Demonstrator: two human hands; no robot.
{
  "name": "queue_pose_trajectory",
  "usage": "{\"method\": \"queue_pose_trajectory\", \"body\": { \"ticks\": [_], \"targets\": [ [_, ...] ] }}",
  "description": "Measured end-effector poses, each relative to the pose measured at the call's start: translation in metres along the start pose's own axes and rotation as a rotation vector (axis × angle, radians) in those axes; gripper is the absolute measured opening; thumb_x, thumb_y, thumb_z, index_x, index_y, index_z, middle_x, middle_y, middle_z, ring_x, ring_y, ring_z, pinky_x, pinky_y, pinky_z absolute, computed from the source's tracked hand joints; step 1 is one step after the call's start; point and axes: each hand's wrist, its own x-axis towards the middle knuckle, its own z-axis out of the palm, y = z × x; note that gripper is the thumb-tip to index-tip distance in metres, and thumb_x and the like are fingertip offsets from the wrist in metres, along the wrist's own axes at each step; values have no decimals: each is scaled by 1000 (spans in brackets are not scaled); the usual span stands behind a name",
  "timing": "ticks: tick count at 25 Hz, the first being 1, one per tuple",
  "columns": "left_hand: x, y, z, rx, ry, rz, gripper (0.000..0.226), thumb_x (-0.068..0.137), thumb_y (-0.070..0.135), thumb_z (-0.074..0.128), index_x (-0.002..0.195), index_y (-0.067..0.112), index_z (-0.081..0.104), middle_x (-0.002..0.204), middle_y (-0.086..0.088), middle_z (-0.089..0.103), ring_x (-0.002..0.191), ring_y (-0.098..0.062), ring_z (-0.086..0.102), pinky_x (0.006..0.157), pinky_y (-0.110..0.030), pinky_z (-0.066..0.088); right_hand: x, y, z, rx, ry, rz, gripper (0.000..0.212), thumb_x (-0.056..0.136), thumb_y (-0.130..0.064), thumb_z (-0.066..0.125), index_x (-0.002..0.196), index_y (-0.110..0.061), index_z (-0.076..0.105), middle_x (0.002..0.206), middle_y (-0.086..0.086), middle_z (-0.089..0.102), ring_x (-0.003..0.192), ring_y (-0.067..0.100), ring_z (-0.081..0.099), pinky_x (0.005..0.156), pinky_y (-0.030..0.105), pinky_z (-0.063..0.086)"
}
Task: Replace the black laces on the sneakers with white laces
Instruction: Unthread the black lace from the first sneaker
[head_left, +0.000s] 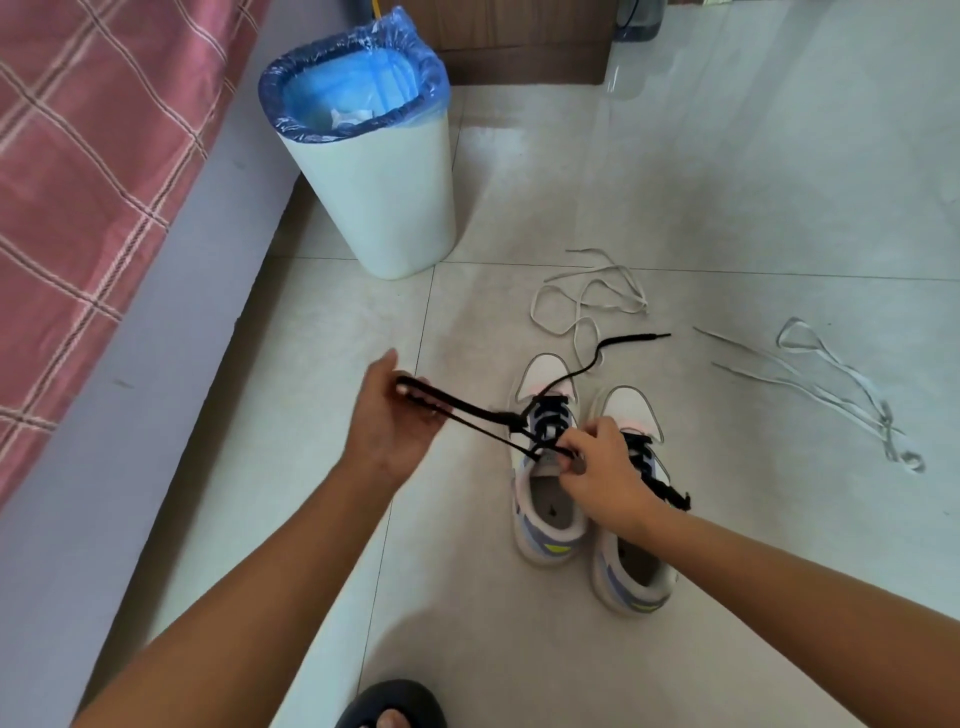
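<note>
Two white sneakers stand side by side on the tiled floor, the left sneaker (548, 512) and the right sneaker (631, 577), both with black laces. My left hand (395, 415) grips a loop of the left sneaker's black lace (467, 408), pulled taut to the left. The lace's other end trails up past the toe. My right hand (602, 473) pinches the lace at the top eyelets by the tongue. Two white laces lie loose beyond: one white lace (592, 296) above the shoes, another white lace (831, 384) to the right.
A white waste bin (384, 208) with a blue liner stands at the upper left of the shoes. A bed with a pink checked sheet (88, 171) runs along the left. My foot in a dark slipper (392, 706) shows at the bottom edge. A wooden cabinet (519, 47) stands behind.
</note>
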Motion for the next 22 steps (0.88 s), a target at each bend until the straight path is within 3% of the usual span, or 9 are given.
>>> {"method": "queue_pose_trajectory", "body": {
  "ticks": [2,4,8,11,13,16,17,19,22],
  "targets": [
    [2,17,-12,-21,28,49,53,91,36,50,42,18,41,44,3,35,40,-13,34,50,-24,34,2,-9,-14,245,-22,80,28,80,0,63,66,-15,44,89,2,42,80,11,43,69,12,38],
    [3,24,-24,-26,35,67,51,90,38,51,45,17,39,47,3,30,40,-13,28,46,-21,32,7,-16,-29,533,52,144,30,78,-1,67,65,-15,45,68,-2,45,60,6,43,57,12,37],
    [4,33,-42,-24,-1,25,49,88,40,51,45,19,40,44,5,26,37,-11,23,41,-19,27,18,-8,-69,1157,259,333,20,84,3,57,72,-13,53,57,-1,56,57,10,51,62,23,43],
    [7,46,-57,-3,98,42,42,89,37,49,52,19,43,44,5,27,36,-9,25,39,-17,26,24,12,-106,1330,393,452,22,89,-10,52,69,-16,47,47,-2,51,54,13,46,64,27,42],
    [11,48,-63,284,241,19,35,95,33,44,67,14,50,57,0,42,45,-13,40,47,-22,39,29,25,-129,1203,409,454,22,92,-18,50,71,-19,46,50,-4,56,61,13,51,70,29,43],
    [14,25,-52,1245,363,22,26,95,25,51,89,1,60,87,-16,57,81,-30,57,70,-31,42,34,32,-137,755,443,365,12,93,-22,52,98,-14,57,77,-1,63,78,16,55,74,32,44],
    [11,11,-39,1528,302,91,26,94,24,52,87,0,61,88,-17,60,87,-31,58,70,-30,40,34,30,-129,549,420,341,24,92,-23,54,114,-12,54,89,2,61,82,19,54,73,32,42],
    [7,-20,-8,1790,55,221,29,93,25,49,83,2,63,87,-15,65,88,-31,60,69,-33,41,30,23,-101,186,289,282,44,90,-20,58,131,-9,45,107,8,54,93,23,53,79,32,41],
    [7,-56,34,1878,-176,267,34,93,32,49,82,2,63,86,-16,64,78,-27,58,64,-32,38,17,9,-50,-212,68,71,36,87,-24,59,119,-10,47,112,9,49,104,26,50,86,34,39]
  ]
}}
